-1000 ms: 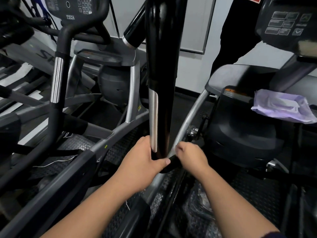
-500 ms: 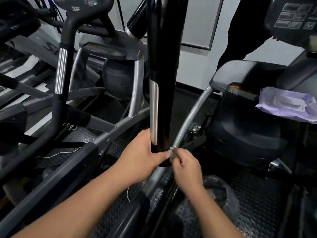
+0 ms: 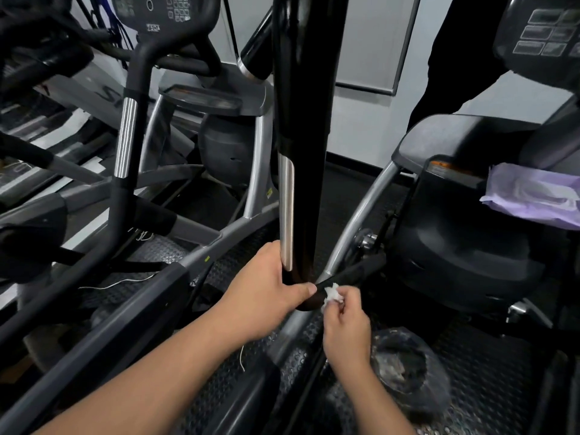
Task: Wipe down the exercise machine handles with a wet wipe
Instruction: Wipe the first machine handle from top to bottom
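Close in, one wet wipe (image 3: 332,295), white and crumpled to a small wad, pinched between the fingertips of the right hand (image 3: 343,324) and pressed against the lower end of the black handle (image 3: 299,120). Wipe looks soft, limp and light; likely damp and prone to tearing or bunching, so best held by a fold with the free part flattened onto the tube. Handle is one thick upright tube, glossy, rigid, probably slick when wet; a single chrome strip (image 3: 286,211) runs down its left face. Left hand (image 3: 266,296) is clamped round the base of that handle, thumb across the front, steadying it. Two hands in view, both bare. Outward: a second handle (image 3: 125,136) with its own chrome band stands on the neighbouring machine to the left, well apart. Two control panels show, one upper left (image 3: 163,11), one upper right (image 3: 546,32). One purple wipes packet (image 3: 533,193) lies on the right machine's housing. One dark plastic bag (image 3: 405,368) sits on the rubber floor just beside the right wrist. A person in dark clothes (image 3: 464,58) stands at the back.
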Motion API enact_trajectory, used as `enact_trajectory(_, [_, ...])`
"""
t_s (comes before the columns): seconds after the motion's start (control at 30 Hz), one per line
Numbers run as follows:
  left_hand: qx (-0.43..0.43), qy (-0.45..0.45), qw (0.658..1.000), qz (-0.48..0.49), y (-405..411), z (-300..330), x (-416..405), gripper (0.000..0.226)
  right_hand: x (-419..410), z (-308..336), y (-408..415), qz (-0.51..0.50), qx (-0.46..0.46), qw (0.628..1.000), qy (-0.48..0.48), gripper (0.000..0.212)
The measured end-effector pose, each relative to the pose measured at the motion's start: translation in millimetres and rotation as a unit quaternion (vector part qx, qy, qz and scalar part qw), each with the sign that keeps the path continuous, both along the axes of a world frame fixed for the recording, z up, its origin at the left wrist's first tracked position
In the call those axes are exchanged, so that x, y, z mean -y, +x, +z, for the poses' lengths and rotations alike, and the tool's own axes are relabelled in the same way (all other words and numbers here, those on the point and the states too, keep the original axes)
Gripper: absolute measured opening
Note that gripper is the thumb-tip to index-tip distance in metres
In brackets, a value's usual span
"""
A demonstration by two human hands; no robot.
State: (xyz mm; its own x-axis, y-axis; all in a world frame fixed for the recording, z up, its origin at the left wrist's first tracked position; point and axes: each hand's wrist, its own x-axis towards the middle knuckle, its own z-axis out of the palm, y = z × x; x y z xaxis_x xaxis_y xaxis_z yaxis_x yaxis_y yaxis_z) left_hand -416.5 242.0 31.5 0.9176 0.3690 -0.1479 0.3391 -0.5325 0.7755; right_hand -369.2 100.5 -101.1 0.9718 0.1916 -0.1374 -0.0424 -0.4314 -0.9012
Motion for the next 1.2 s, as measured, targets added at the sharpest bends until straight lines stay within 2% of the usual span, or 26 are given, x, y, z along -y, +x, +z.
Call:
enact_trajectory(0.1, [-0.006, -0.012, 1.0, 0.001, 0, -1, -1, 0.041, 1, -5, 48, -0.071, -0.032, 0.996, -0.033, 0.004])
enact_trajectory(0.17, [-0.009, -0.014, 1.0, 0.003, -1, -2, 0, 0.041, 4, -10, 78, -0.11, -0.073, 0.99, -0.039, 0.009])
enact_trajectory(0.3, [-0.014, -0.009, 1.0, 0.008, -1, -1, 1, 0.036, 4, -9, 74, -0.131, -0.091, 0.986, -0.043, 0.007])
enact_trajectory(0.4, [-0.013, -0.009, 1.0, 0.011, -1, 1, 3, 0.036, -1, -2, 23, -0.093, -0.084, 0.992, -0.013, 0.001])
enact_trajectory(0.47, [-0.013, -0.009, 1.0, 0.015, -1, 1, 2, 0.036, -5, -1, -1, -0.063, -0.086, 0.994, 0.009, 0.007])
enact_trajectory(0.53, [-0.01, -0.015, 1.0, 0.019, 0, -1, 1, 0.04, -5, -4, 6, -0.08, -0.087, 0.993, 0.022, 0.006])
enact_trajectory(0.63, [-0.003, -0.027, 0.999, 0.019, 0, -5, 1, 0.042, -2, -19, 50, -0.156, -0.117, 0.98, 0.039, 0.003])
enact_trajectory(0.73, [-0.001, -0.035, 0.999, 0.016, 0, -6, 1, 0.043, 2, -42, 76, -0.211, -0.169, 0.957, 0.102, 0.008])
enact_trajectory(0.83, [0.002, -0.033, 0.999, 0.017, 0, -6, 1, 0.042, -6, -36, 53, -0.205, -0.169, 0.957, 0.117, 0.005])
enact_trajectory(0.97, [0.0, -0.03, 0.999, 0.019, -1, -5, 1, 0.04, -11, -22, 20, -0.141, -0.157, 0.97, 0.119, 0.011])
enact_trajectory(1.2, [-0.002, -0.019, 1.0, 0.017, -1, -4, 2, 0.034, -4, -35, 59, -0.212, -0.198, 0.938, 0.189, 0.01])
